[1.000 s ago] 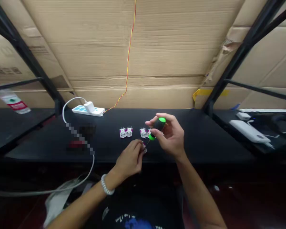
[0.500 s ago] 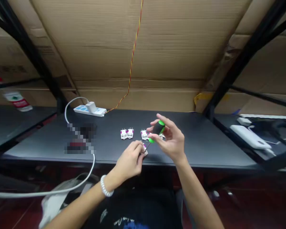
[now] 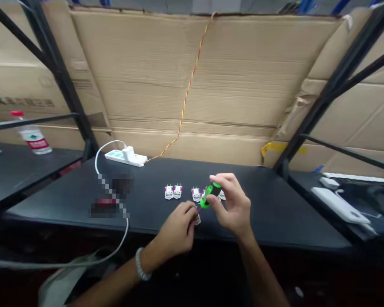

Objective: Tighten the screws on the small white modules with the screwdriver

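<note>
My right hand [image 3: 233, 204] grips the handle of a green and black screwdriver [image 3: 207, 197] between thumb and fingers. Its shaft slants down to the left, toward a small white and purple plug-like part [image 3: 197, 219]. That part is pinched in the fingers of my left hand [image 3: 178, 226], which hide much of it, and the screwdriver tip too. Just beyond my hands, two similar white and purple parts [image 3: 173, 192] stand side by side on the dark table. Another such part [image 3: 196, 195] is behind the screwdriver, and more are partly covered by my right hand.
A white power strip [image 3: 124, 157] with an adapter lies at the back left, its cable [image 3: 127, 221] hanging over the front edge. Cardboard [image 3: 192, 76] walls the back. Black frame posts [image 3: 310, 111] flank the table [image 3: 275, 209]. A bottle [image 3: 35, 138] stands at left.
The view has tilted up, so everything sits lower in the picture. My right-hand fingers have shifted around the screwdriver handle, which leans differently. My left hand still holds the small part.
</note>
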### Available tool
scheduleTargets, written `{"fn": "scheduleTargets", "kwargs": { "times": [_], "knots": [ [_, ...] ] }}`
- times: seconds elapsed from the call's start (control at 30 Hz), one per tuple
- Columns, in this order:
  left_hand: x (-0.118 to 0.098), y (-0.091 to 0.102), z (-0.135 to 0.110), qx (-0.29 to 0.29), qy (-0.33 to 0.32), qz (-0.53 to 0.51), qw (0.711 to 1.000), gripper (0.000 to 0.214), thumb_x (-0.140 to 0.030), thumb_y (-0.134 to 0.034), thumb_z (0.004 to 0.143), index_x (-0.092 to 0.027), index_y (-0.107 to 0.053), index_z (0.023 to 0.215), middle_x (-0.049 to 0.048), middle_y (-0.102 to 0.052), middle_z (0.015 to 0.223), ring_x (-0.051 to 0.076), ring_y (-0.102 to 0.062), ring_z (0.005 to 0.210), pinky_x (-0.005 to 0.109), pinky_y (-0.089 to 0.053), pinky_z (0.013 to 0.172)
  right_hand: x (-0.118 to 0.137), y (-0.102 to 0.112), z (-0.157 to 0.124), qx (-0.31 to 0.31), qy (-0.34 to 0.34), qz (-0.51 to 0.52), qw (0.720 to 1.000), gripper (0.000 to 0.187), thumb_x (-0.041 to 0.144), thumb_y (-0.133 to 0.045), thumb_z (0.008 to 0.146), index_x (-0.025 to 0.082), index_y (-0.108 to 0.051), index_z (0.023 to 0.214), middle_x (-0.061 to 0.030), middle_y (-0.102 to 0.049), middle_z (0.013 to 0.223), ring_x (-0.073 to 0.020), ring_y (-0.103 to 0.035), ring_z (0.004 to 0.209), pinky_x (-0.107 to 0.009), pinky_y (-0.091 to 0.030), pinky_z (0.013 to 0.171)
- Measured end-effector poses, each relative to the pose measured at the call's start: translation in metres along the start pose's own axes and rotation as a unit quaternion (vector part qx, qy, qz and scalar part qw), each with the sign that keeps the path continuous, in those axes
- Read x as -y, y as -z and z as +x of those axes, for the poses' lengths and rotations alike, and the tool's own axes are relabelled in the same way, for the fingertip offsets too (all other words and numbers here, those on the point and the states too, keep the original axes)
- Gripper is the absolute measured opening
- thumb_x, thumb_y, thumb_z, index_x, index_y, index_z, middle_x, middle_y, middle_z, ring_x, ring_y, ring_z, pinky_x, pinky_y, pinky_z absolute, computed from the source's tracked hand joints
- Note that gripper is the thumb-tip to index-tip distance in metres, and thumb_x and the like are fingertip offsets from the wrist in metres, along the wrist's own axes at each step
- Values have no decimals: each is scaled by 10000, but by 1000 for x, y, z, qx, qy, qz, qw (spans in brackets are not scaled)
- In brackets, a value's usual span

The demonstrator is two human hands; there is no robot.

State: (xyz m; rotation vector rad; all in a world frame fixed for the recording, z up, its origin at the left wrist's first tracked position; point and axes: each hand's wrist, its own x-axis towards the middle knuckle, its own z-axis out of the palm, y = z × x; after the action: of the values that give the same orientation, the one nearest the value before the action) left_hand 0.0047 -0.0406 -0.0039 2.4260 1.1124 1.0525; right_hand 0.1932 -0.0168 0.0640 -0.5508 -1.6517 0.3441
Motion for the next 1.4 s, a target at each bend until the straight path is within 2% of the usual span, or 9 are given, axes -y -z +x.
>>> {"fn": "scheduleTargets", "kwargs": {
  "times": [0.13, 0.23, 0.4, 0.6, 0.8, 0.97, 1.1, 1.3, 1.4],
  "knots": [
    [3, 2, 0, 1, 21, -54, 998, 190, -31, -533, 923, -216, -574, 940, 73, -630, 1077, 242, -625, 1000, 386, -564, 897, 5, 0, -3, 72, -45, 84, 993, 459, 208, -572, 1076, 367, -630, 1502, -117, -683, 1396, -265, -745, 1187, -450, -630, 981],
    [5, -1, 0, 1, 28, -64, 998, 174, -45, -537, 932, -213, -586, 930, 74, -635, 1081, 241, -624, 1002, 381, -553, 892, 6, 0, -4, 66, -45, 95, 992, 468, 182, -629, 1051, 388, -649, 1471, -91, -707, 1318, -237, -771, 1099, -423, -643, 941],
    [3, -5, 2, -3, 39, -60, 997, 177, -39, -545, 897, -209, -593, 902, 76, -640, 1068, 242, -623, 988, 362, -539, 863, 5, 3, -2, 10, -4, -22, 1000, 428, 181, -793, 942, 354, -742, 1330, -58, -660, 1158, -196, -693, 1048, -312, -605, 863],
    [3, -6, 4, -6, 35, -62, 997, 177, -43, -551, 882, -206, -619, 893, 73, -637, 1023, 244, -609, 953, 350, -519, 830, 8, 7, -3, 65, -25, 13, 997, 433, 180, -566, 1071, 350, -664, 1457, -106, -707, 1309, -253, -734, 1174, -443, -600, 1014],
    [3, -10, 4, -14, 44, -49, 998, 171, -44, -554, 871, -204, -613, 888, 80, -627, 1026, 249, -596, 942, 347, -511, 801, 4, 6, -6, 16, 5, -36, 999, 434, 228, -763, 971, 365, -716, 1380, -75, -674, 1188, -223, -702, 1072, -361, -617, 885],
    [2, -8, 4, -6, 39, -33, 999, 174, -36, -572, 857, -205, -593, 894, 85, -619, 1044, 253, -593, 959, 363, -527, 814, 6, 4, -2, 66, -39, 66, 995, 422, 237, -552, 1089, 383, -650, 1473, -111, -715, 1332, -239, -775, 1053, -416, -654, 893],
    [2, -5, 4, -1, 28, -18, 999, 194, -24, -566, 854, -211, -566, 906, 83, -612, 1051, 257, -598, 978, 381, -534, 840, 3, 2, -1, -1, -17, 14, 1000, 427, 178, -818, 920, 361, -764, 1302, -53, -672, 1139, -186, -709, 945, -318, -611, 800],
    [0, 3, 5, 7, 46, -76, 996, 213, -8, -564, 862, -214, -579, 912, 68, -610, 1060, 229, -622, 953, 362, -546, 849, 0, 0, 2, 53, -44, 80, 994, 452, 208, -596, 1061, 349, -648, 1487, -112, -682, 1355, -239, -736, 1129, -432, -623, 980],
    [-2, 6, 5, 7, 56, -92, 994, 196, -21, -564, 889, -215, -584, 897, 62, -618, 1071, 218, -633, 945, 354, -544, 849, 0, 1, 2, 45, -48, 87, 994, 439, 193, -686, 1019, 354, -689, 1428, -84, -724, 1241, -218, -758, 1034, -401, -645, 921]
  ]
}}
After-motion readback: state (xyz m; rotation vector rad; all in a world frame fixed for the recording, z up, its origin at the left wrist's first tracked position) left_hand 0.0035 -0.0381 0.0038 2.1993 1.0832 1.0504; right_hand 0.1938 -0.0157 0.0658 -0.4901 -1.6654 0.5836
